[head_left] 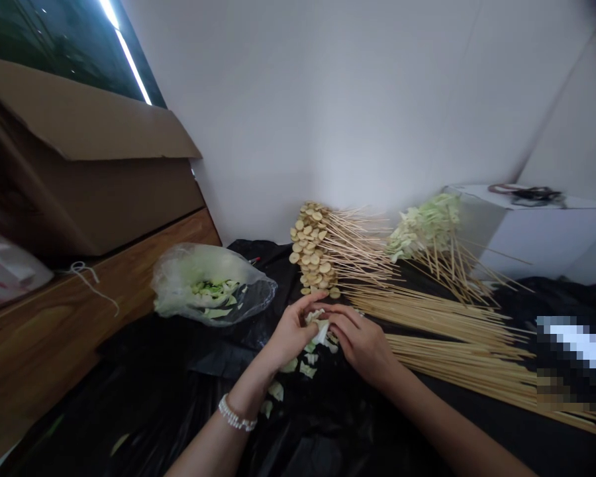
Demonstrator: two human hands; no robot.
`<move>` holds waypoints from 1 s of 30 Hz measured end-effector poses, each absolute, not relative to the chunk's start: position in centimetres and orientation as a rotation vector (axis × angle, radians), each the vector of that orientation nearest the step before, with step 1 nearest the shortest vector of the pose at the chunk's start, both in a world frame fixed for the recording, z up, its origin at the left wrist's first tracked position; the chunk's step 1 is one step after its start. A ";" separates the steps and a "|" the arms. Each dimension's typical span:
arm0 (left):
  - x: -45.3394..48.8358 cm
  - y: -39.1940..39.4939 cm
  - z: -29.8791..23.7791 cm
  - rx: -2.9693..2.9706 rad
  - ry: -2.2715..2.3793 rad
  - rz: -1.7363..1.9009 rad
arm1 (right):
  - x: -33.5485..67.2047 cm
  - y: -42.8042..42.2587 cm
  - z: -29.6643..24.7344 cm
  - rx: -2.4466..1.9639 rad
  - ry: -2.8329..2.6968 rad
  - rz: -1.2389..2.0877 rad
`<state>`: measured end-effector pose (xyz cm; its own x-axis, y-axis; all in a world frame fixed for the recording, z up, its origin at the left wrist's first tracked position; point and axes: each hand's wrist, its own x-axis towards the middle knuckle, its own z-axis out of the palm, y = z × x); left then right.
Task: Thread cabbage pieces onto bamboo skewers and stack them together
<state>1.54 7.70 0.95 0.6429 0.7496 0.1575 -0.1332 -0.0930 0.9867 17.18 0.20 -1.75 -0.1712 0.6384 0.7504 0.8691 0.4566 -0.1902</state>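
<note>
Forearms: bare, reaching in from 7 and 5 o'clock, a pale beaded bracelet (236,414) round the left wrist.
Left hand (294,329): index finger stretched toward 1 o'clock, thumb side against the pale leaf pieces (320,331); grasping them along with the other hand.
Right hand (366,339): fingers bent, tips pinching the same leaf from its 3 o'clock side; whether either hand also grips a stick, I cannot tell.
Leaf in hand: between the two sets of fingertips, touching both; its white fold slants roughly from 1 to 7 o'clock, the full long axis hidden by fingers.
Loose scraps (276,391): at 7 o'clock, on black plastic sheeting (198,361).
Sliced rounds (314,242): heaped at 12 o'clock, their sticks (362,250) pointing toward 3.
Bare skewers (461,364): at 3 to 4 o'clock, lengthwise toward 4.
Clear bag (261,291): between 9 and 10 o'clock, cut leaves inside.
Skewered leaves (424,222): between 1 and 2 o'clock, sticks toward 4.
White box (541,235): at 2 o'clock, dark cord on top.
Cardboard box (129,192): at 10 o'clock.
White packet (14,271): past 9 o'clock, reddish marks too blurred to read.
</note>
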 end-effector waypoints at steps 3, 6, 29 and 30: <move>1.6 7.7 1.0 1.484 0.569 0.820 | 17.2 0.1 -1.6 -1.255 -1.913 -0.368; 1.6 7.6 1.1 1.436 0.578 0.830 | 17.1 0.1 -1.6 -1.202 -1.936 -0.397; 1.9 7.6 0.8 1.596 0.664 0.847 | 17.2 0.1 -1.3 -1.233 -1.873 -0.299; 1.8 7.6 0.9 1.576 0.666 0.838 | 17.2 0.1 -1.3 -1.235 -1.850 -0.245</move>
